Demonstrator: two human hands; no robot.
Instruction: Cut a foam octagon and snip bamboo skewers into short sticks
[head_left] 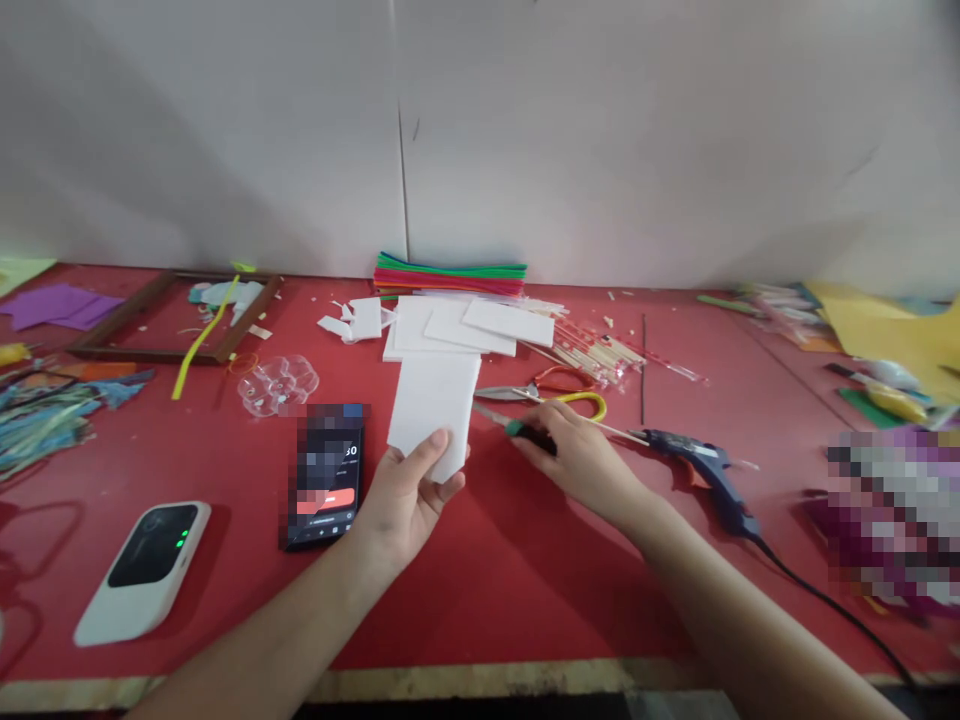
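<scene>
My left hand [412,500] is closed on a white foam board piece [436,405], thumb on its face and fingers behind. The piece is held tilted up above the red table. My right hand [577,455] is wrapped around a craft knife [517,428] with a green and black handle. Its thin blade points left, close to the board's right edge; whether they touch I cannot tell. Just behind my right hand lie scissors [592,400] with red and yellow handles. More white board pieces [495,325] are stacked beyond the held one.
A glue gun [694,460] with a trailing cord lies right of my right hand. Wooden sticks [600,355] and colourful pipe cleaners [450,277] sit at the back. On the left are a phone [326,480], a white device [146,570], a clear bead case [277,385] and a wooden frame [150,352].
</scene>
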